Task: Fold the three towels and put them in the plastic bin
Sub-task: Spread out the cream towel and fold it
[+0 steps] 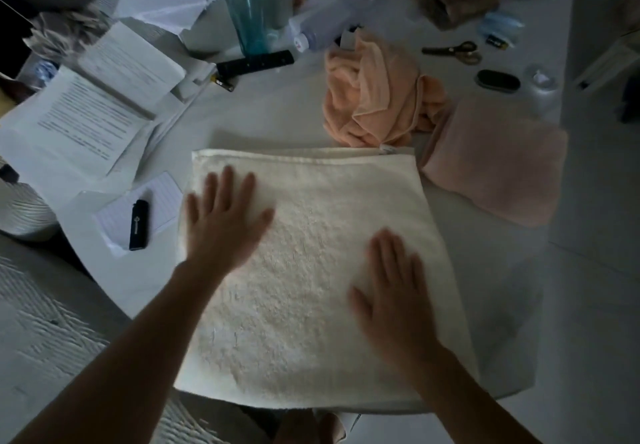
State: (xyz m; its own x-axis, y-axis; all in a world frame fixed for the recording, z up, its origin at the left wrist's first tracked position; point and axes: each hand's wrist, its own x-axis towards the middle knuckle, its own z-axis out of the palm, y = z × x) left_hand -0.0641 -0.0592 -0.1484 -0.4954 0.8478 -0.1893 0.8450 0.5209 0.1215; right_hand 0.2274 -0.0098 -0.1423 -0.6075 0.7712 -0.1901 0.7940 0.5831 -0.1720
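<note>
A person's left hand (225, 216) and right hand (393, 296) lie flat, fingers straight and slightly spread, on a cream towel (311, 270) laid folded across a white table (277, 121); its near edge reaches the table's front. Beyond it, a peach towel (377, 97) sits crumpled, touching a folded pale pink towel (495, 163) at the right. A black lighter (138, 225) rests on a lined notepad (138, 216) at left, near printed papers (79, 121); scissors (453, 51) and a teal plastic tumbler (251, 3) stand farther back.
</note>
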